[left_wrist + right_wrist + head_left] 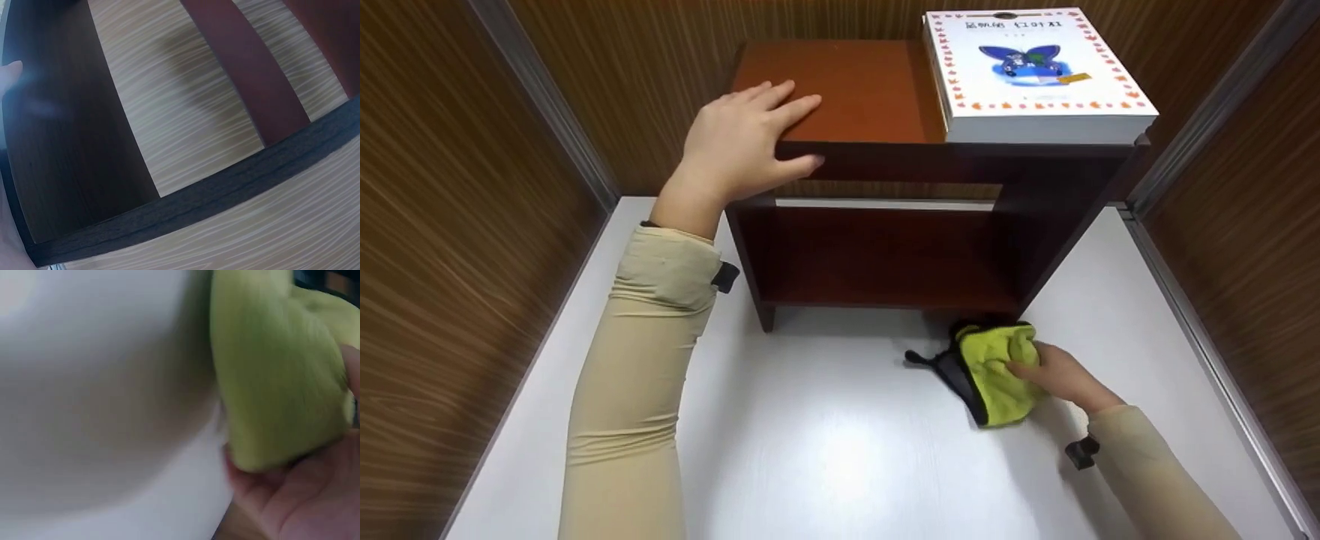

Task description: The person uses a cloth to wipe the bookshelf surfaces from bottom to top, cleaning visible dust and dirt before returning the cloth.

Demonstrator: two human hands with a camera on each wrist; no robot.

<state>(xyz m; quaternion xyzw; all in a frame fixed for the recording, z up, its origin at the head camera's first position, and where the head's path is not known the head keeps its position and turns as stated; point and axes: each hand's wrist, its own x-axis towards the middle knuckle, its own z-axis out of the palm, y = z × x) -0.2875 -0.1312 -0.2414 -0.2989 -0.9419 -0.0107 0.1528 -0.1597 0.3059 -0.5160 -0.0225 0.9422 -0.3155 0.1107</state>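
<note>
My left hand [742, 142] rests on the left front corner of a small reddish-brown wooden shelf [840, 90], its fingers spread over the top and the thumb along the front edge. In the left wrist view, only part of the thumb and palm show beside the dark shelf panel [73, 124]. Low at the shelf's right front leg, my right hand [1061, 375] grips a yellow-green cloth [997, 375] with black edging, a dark grey side and a black loop. The right wrist view shows the folded cloth [275, 382] between thumb and fingers.
Thick white books [1042, 75] with a butterfly cover lie stacked on the shelf's right top. A lower board [885, 255] spans the shelf's legs. Wood-grain walls [442, 187] with metal corner strips enclose the white floor [825, 420] on the left, back and right.
</note>
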